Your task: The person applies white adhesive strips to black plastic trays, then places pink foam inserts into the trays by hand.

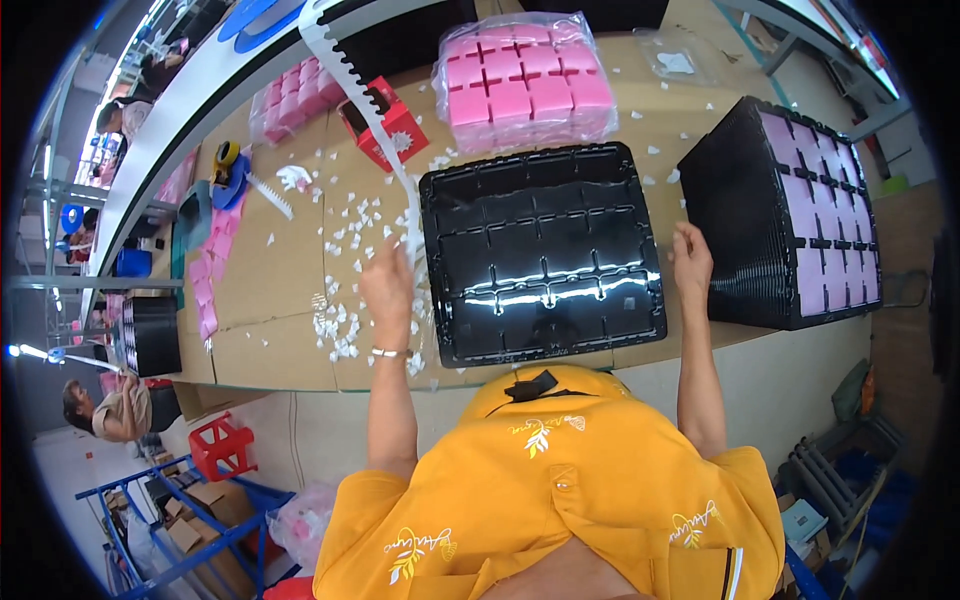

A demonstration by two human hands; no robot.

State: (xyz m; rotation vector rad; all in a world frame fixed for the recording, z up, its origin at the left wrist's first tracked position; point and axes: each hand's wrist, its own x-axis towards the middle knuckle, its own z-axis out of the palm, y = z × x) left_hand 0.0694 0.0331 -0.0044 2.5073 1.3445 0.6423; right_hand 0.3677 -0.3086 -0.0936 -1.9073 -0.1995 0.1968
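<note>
An empty black plastic tray with several square compartments lies on the cardboard-covered table in front of me. My left hand rests at the tray's left edge, among white paper scraps, fingers close together and touching the rim. My right hand grips the tray's right edge. A bracelet sits on my left wrist. A stack of black trays filled with pale purple squares stands just right of my right hand.
A clear bag of pink boxes lies behind the tray. A red box, a long white toothed strip, tape roll and pink pieces sit to the left. White scraps litter the cardboard. Other people work at far left.
</note>
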